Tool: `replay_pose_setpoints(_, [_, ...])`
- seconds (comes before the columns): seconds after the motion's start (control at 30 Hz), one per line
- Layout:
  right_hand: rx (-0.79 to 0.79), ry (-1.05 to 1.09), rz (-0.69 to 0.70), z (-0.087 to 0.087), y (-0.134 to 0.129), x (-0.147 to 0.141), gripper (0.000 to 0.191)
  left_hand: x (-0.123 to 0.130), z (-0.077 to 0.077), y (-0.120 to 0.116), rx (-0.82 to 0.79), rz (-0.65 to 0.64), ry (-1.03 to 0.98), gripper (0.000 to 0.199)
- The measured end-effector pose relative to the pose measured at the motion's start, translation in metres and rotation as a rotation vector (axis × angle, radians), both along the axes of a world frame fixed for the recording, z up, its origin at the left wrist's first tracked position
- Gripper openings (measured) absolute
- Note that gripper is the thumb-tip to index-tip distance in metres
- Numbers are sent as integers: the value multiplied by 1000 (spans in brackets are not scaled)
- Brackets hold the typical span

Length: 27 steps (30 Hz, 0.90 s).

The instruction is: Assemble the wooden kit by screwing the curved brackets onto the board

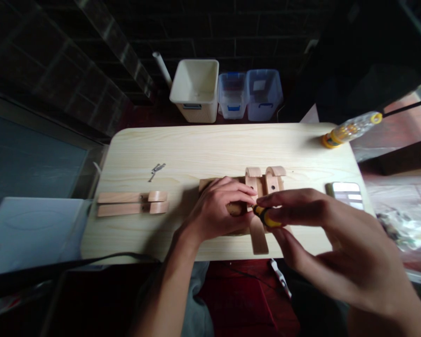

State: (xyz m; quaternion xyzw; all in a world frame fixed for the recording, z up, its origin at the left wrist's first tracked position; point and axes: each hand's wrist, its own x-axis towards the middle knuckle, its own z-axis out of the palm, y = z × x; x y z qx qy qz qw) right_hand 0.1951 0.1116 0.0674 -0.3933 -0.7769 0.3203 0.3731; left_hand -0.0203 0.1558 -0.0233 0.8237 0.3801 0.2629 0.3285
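Note:
My right hand (pixel 315 229) grips a yellow and black screwdriver (pixel 268 218), its tip pointing down and left at a wooden hook piece (pixel 258 236). That piece lies across a brown wooden board (pixel 206 183), with its curved end at the board's far edge. My left hand (pixel 219 206) rests on the board, fingertips pressed round the screwdriver's tip; whether they pinch a screw is hidden. A second hook piece (pixel 273 185) lies just right of the first, a dark hole in it, its lower part covered by my right hand.
Two more hook pieces (pixel 121 203) lie side by side at left, with several screws (pixel 156 171) behind them. A bottle-shaped clear and yellow container (pixel 352 129) stands back right, a phone (pixel 347 194) near the right edge. Bins (pixel 196 86) stand beyond the table (pixel 210 145).

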Motion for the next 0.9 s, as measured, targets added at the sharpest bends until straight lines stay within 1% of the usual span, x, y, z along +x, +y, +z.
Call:
replay_pose_setpoints(0.1, [4, -5, -7, 0, -1, 0, 35, 0, 1, 0, 9, 3, 3, 13])
replay_pose_setpoints(0.3, [-15, 5, -26, -1, 0, 0, 31, 2, 0, -2, 20, 6, 2, 16])
replay_pose_setpoints(0.47, [-14, 26, -5, -1, 2, 0, 27, 2, 0, -6, 70, -1, -17, 15])
replay_pose_setpoints(0.57, [-6, 24, 0, -1, 3, 0, 24, 2, 2, -10, 97, 21, -5, 13])
replay_pose_setpoints(0.73, [14, -16, -6, 4, 0, -2, 22, 3, 2, -17, 135, 56, 32, 20])
replay_pose_setpoints(0.9, [30, -76, 20, 12, -10, -1, 25, 4, 3, -26, 151, 74, 47, 21])
